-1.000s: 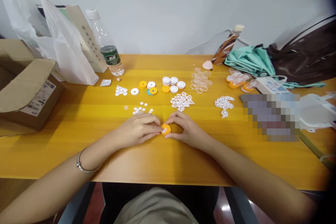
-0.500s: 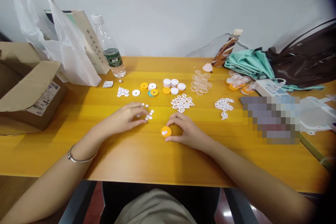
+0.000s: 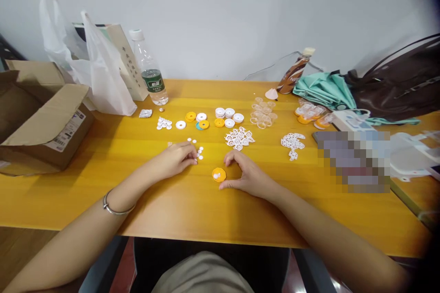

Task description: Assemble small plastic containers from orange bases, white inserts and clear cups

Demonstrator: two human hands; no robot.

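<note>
Over to the orange cap (image 3: 219,175): lies just left of the gaping, empty right hand (image 3: 245,174), farther from the left hand (image 3: 177,158), curled at white discs (image 3: 201,157), hold unclear.

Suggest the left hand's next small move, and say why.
Probably the left hand should pick up one small white round plastic-looking disc: it is right at that scattered group, while the right hand curves open beside the orange round plastic-looking dish, which holds white pieces.

soft light, faint shadows, dark right corners
</note>
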